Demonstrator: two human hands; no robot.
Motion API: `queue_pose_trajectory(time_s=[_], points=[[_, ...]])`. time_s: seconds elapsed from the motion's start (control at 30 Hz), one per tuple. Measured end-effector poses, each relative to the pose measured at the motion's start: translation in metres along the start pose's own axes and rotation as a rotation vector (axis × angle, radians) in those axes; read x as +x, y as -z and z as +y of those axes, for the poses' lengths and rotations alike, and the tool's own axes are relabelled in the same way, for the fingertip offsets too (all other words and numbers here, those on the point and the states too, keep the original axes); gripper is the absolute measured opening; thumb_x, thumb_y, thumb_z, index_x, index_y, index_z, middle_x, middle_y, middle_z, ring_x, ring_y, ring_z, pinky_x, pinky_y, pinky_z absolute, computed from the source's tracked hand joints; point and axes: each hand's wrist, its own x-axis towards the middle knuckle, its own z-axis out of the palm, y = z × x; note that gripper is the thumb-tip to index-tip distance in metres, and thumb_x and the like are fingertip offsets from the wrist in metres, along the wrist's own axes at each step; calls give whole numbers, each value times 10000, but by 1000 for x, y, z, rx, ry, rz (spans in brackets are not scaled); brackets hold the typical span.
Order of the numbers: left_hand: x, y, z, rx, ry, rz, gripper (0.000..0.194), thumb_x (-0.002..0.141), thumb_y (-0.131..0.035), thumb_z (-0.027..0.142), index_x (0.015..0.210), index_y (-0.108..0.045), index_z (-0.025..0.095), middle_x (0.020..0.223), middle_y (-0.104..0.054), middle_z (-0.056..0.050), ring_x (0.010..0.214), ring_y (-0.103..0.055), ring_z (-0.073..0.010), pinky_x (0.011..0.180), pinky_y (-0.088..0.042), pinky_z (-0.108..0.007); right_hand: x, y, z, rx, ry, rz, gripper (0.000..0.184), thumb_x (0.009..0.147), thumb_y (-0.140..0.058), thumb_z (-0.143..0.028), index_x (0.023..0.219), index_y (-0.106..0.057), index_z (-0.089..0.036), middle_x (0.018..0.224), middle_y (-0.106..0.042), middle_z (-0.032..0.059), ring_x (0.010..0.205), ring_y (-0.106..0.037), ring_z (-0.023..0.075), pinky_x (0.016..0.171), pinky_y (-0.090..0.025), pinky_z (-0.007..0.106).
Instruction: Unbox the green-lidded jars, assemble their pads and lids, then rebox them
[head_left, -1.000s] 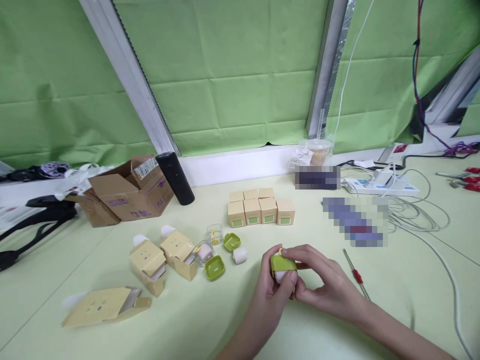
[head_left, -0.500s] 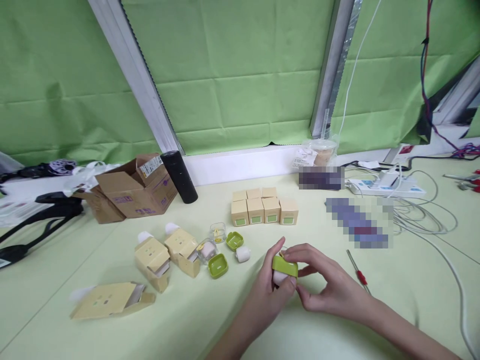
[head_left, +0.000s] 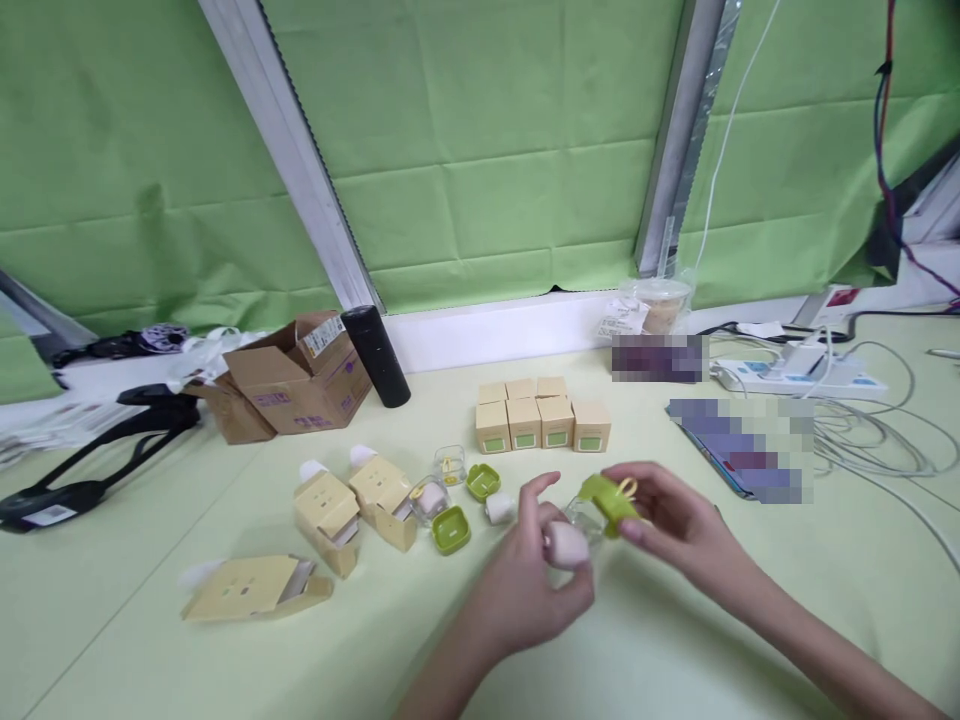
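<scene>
My left hand (head_left: 517, 590) is closed around a small whitish rounded piece (head_left: 566, 545), held above the table. Pinched in the fingers of my right hand (head_left: 679, 515) is a green plastic cover (head_left: 606, 503) with a yellow loop. Between the two hands is a clear plastic shell (head_left: 583, 516); which hand bears it I cannot tell. Left of my hands lie two green shells (head_left: 451, 531), one behind the other, and another whitish piece (head_left: 499, 508). Near them are two clear cases (head_left: 448, 464), the nearer with something whitish inside.
Several small cardboard boxes (head_left: 525, 425) stand grouped behind my hands. Opened yellow cartons (head_left: 259, 588) lie at the left, with a brown box (head_left: 300, 385) and a black cylinder (head_left: 376, 355) behind. A power strip (head_left: 802, 378), cables and a blurred flat object (head_left: 739, 450) lie right.
The green cover has come away from the whitish piece and moved right in my right hand. The whitish piece stays in my left hand. The view has shifted slightly.
</scene>
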Motion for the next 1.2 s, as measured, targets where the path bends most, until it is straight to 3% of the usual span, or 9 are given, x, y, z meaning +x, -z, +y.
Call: queue_pose_trajectory(time_s=[0.1,0.17,0.4,0.53,0.7,0.9,0.97,1.07,1.2], points=[[7,7,-3,28,-45,144,306,800,-540,211,1094,-457,225,1101,-573,-71,1012,-540,-206,883,-405,-327,6,10,1,96,-28,280,315,810,-642,-403,1084,-566,-269,947,-657,40,832,-650,192,738,-575,329],[10,7,-5,67,-82,177,223,787,-555,208,1002,-497,219,1146,-536,-76,1051,-518,-209,876,-414,-317,9,16,2,96,-66,356,329,811,-635,-423,1091,-562,-266,935,-655,36,836,-650,196,769,-569,348],[10,14,-5,583,-23,98,133,724,-550,158,848,-553,203,902,-610,-47,927,-525,-257,797,-407,-380,8,7,3,118,-74,258,359,783,-659,-444,1069,-572,-244,944,-668,51,830,-652,207,745,-583,368],[10,17,-14,645,-26,6,242,709,-500,77,896,-589,203,959,-619,-53,974,-501,-265,849,-394,-410,8,0,1,182,-102,189,399,762,-693,-419,1084,-535,-242,1017,-647,63,902,-646,205,783,-573,362],[8,7,-10,213,-91,164,449,764,-607,280,1192,-484,226,1204,-537,-93,1122,-459,-270,960,-364,-437,3,-12,0,247,-72,78,314,775,-698,-361,1014,-530,-248,996,-645,44,899,-649,182,772,-569,328],[11,-16,-4,-662,61,117,456,769,-656,374,1137,-472,180,1139,-599,-114,994,-591,-225,838,-472,-346,-6,-21,2,70,-15,6,240,835,-629,-333,1051,-579,-241,1073,-619,68,931,-647,205,813,-562,364],[12,-19,-6,-759,94,172,391,759,-675,381,1050,-514,175,1073,-626,-93,926,-606,-207,775,-485,-320,-5,-16,0,-14,21,-19,203,873,-574,-331,1051,-608,-237,1085,-628,82,970,-635,215,803,-563,352],[12,-20,-8,-823,98,131,298,788,-641,405,896,-596,131,910,-657,-79,804,-604,-182,738,-483,-318,-3,-8,-3,-178,85,-16,160,875,-569,-329,967,-657,-232,961,-670,70,898,-645,206,735,-568,316],[12,-21,-9,-846,84,80,328,821,-592,413,945,-658,117,913,-672,-90,857,-609,-201,828,-455,-350,-4,-6,-3,-260,47,13,175,864,-579,-365,902,-680,-228,809,-704,46,695,-662,179,632,-571,294]])
